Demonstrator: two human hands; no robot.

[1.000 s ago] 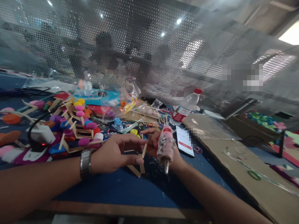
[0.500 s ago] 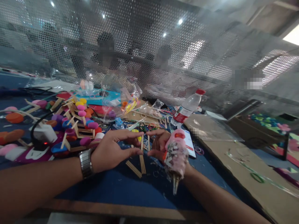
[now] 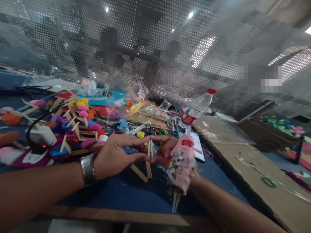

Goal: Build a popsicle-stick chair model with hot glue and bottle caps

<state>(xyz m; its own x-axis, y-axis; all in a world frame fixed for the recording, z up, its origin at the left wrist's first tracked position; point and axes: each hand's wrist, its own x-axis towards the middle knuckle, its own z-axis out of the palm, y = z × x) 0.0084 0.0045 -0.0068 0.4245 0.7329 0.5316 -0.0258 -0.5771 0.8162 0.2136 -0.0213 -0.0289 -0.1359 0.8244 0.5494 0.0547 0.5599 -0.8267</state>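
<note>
My left hand [image 3: 113,157] pinches one end-to-end length of a thin wooden stick [image 3: 149,149] between thumb and index finger. Facing it, my right hand [image 3: 166,147] pinches a second wooden stick [image 3: 152,149] the same way, and the two sticks stand side by side, almost or just touching. The rest of my right hand is wrapped round a pink hot glue gun [image 3: 183,168], its nozzle pointing down toward the table's front edge. Glue scraps cling to its body. Below my fingers, several loose wooden sticks [image 3: 139,173] lie on the blue table [image 3: 109,197].
Left: stick frames with coloured discs [image 3: 85,134], a power strip [image 3: 34,155] with a lit white plug [image 3: 42,136]. Behind: plastic bags [image 3: 116,106], a red-capped bottle [image 3: 198,108]. Right: a phone [image 3: 196,145], cardboard [image 3: 243,168] and a box of coloured pieces [image 3: 259,132].
My hands have come together, closing the gap between the two sticks. The glue gun's nozzle has swung slightly left and down. The view has shifted a little.
</note>
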